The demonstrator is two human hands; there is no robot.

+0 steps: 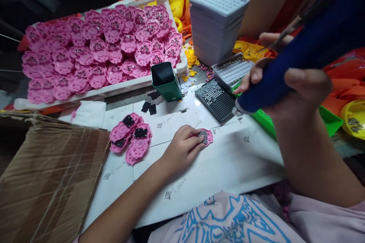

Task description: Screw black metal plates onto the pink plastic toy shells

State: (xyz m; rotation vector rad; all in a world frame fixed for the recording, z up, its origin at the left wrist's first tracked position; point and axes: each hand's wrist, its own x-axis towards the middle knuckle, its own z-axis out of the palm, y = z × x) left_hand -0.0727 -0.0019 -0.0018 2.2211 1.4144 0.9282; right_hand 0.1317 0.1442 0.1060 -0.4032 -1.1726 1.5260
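My left hand [184, 146] rests on the white tabletop, its fingertips closed on a small pink plastic part [210, 137] with a grey plate [203, 135] set in it. In my right hand [306, 89] is a blue electric screwdriver [264, 89], wrapped by the fingers and raised above the table. Its metal tip points down and left, above and right of the pink part. Left of my left hand lie several pink parts [138, 142] with black pads on them. A black perforated tray [216, 100] holding small shiny pieces lies just beyond the screwdriver tip.
A green container [168, 87] stands behind black pads [153, 109]. At the back left, a white crate [125, 88] carries many pink parts; beside it rises a stack of white trays [218, 26]. A cardboard box [54, 174] borders the left, a green tray [330, 121] and yellow bowl [353, 115] the right.
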